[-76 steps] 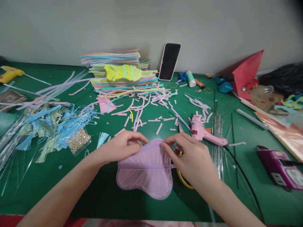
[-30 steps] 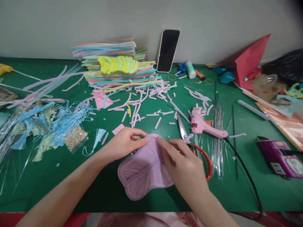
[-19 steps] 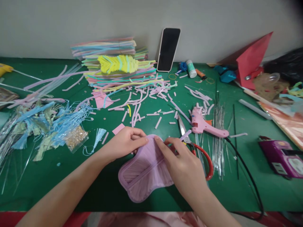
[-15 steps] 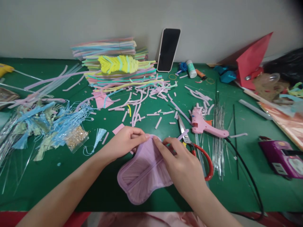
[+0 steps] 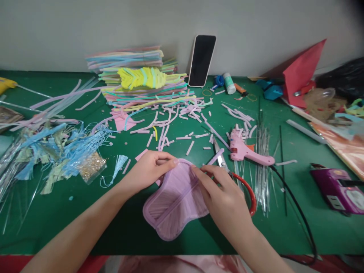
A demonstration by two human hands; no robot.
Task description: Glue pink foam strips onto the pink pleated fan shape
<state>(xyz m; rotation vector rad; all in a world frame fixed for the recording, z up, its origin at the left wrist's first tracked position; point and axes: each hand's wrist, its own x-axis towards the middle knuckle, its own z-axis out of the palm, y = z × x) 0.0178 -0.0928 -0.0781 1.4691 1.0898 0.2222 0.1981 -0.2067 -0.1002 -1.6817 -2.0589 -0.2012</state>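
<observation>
A flat lilac butterfly-shaped piece made of fuzzy strips (image 5: 174, 203) lies tilted on the green table (image 5: 57, 212). My left hand (image 5: 148, 170) pinches its upper left edge. My right hand (image 5: 224, 197) rests on its right side and holds a lilac strip (image 5: 215, 156) against the upper rim. Red-handled scissors (image 5: 241, 182) lie just right of my right hand, partly hidden by it. A pink glue gun (image 5: 244, 151) lies beyond them with its black cord (image 5: 295, 216) trailing to the right.
Cut lilac bits (image 5: 182, 129) litter the middle. A stack of coloured strips (image 5: 136, 79) and a leaning phone (image 5: 201, 60) stand at the back. Blue tassels (image 5: 65, 144) lie left, thin wires (image 5: 261, 167) right, and a purple device (image 5: 338, 189) far right.
The lilac piece has turned counter-clockwise from level to tilted. My right hand slid along its upper edge, and the strip's free end now sticks up to the right. The scissors came into view.
</observation>
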